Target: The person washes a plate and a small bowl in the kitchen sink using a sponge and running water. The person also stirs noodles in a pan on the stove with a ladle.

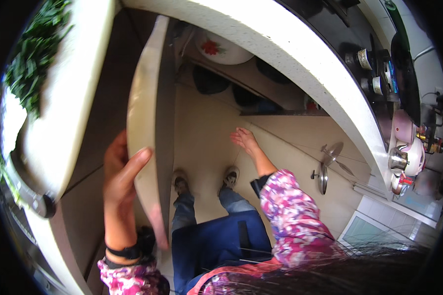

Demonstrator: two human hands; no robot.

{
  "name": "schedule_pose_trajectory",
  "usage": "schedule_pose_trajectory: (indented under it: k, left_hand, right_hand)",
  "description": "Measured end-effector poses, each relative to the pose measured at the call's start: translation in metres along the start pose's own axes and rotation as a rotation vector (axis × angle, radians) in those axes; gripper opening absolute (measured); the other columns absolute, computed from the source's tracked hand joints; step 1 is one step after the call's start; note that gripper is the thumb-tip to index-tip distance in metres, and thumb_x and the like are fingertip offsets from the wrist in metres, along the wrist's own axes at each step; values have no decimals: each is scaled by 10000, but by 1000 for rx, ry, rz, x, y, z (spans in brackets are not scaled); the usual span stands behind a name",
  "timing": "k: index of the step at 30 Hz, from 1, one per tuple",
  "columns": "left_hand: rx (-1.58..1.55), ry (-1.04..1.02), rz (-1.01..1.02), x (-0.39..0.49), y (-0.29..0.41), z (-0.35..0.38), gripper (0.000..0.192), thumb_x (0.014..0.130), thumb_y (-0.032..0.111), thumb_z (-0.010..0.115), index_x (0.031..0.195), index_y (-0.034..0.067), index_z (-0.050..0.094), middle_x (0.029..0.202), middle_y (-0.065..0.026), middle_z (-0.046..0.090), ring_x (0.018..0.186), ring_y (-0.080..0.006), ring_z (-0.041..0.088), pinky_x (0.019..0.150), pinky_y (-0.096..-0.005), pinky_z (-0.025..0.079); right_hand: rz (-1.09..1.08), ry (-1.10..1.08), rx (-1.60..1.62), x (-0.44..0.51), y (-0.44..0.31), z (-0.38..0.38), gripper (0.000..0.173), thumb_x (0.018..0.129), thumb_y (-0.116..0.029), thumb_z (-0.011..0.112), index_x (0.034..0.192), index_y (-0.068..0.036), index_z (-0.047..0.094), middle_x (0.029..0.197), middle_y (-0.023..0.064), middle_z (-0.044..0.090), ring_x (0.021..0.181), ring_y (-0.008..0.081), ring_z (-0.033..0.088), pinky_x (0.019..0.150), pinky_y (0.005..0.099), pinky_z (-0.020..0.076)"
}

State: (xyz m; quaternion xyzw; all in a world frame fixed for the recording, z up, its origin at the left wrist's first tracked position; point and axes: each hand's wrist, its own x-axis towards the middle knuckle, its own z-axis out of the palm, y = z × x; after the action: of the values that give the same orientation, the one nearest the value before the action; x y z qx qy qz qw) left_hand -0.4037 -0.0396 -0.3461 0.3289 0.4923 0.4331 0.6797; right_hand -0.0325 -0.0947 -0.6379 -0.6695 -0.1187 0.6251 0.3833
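My left hand (120,177) grips the edge of an open cabinet door (144,96), its thumb on the pale edge and its fingers behind. The door stands swung out under the counter. My right hand (245,140) is empty, fingers somewhat spread, in the air above the tiled floor (203,136) in front of the cabinet. Inside the cabinet, a white basin with a red flower (227,49) rests on the upper shelf. Dark round vessels (210,81) show below it, too shadowed to name exactly.
To the left, chopped greens (40,55) lie on a thick white cutting board (85,73), beside a knife (27,191). At right, a gas stove with a blue flame (393,75) holds a dark wok (408,81). Two pot lids (332,153) hang below the counter edge (317,66).
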Motion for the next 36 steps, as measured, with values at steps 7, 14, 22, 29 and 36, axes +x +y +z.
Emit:
schedule_pose_trajectory:
  k: [7, 14, 22, 29, 36]
  left_hand:
    - [125, 174, 168, 25, -30, -10, 736, 633, 391, 796, 1138, -76, 533, 925, -65, 616, 801, -122, 582, 700, -209, 422]
    - [139, 337, 204, -21, -8, -59, 776, 575, 390, 857, 1090, -90, 531, 936, -89, 621, 808, -149, 588, 718, -244, 445]
    - [96, 86, 146, 113, -48, -58, 702, 631, 408, 787, 1090, -64, 542, 945, -90, 621, 804, -140, 586, 717, -238, 443]
    - [200, 184, 40, 9, 10, 27, 434, 795, 304, 711, 1039, -29, 578, 888, -53, 627, 758, -108, 575, 692, -237, 452]
    - [73, 34, -94, -5, 19, 81, 205, 940, 199, 584, 1025, 13, 598, 881, -2, 617, 756, -60, 545, 693, -202, 432]
  right_hand:
    - [-87, 399, 589, 275, 68, -34, 285, 940, -240, 506, 1151, -48, 518, 770, 89, 504, 670, 240, 509, 571, 325, 420]
    - [-621, 532, -716, 288, 87, -41, 477, 891, -375, 551, 1265, -81, 518, 1032, 265, 603, 948, 412, 581, 817, 464, 474]
    - [-319, 533, 925, 310, 104, -15, 306, 854, -111, 589, 1137, -18, 521, 1072, 100, 592, 861, 300, 620, 660, 405, 582]
    - [73, 389, 529, 41, 61, -4, 196, 829, -115, 617, 977, -5, 552, 892, 100, 606, 716, 256, 633, 535, 387, 558]
    - [-185, 330, -73, -270, -46, -109, 121, 757, -37, 561, 861, -4, 610, 712, 2, 575, 638, 100, 527, 581, 284, 464]
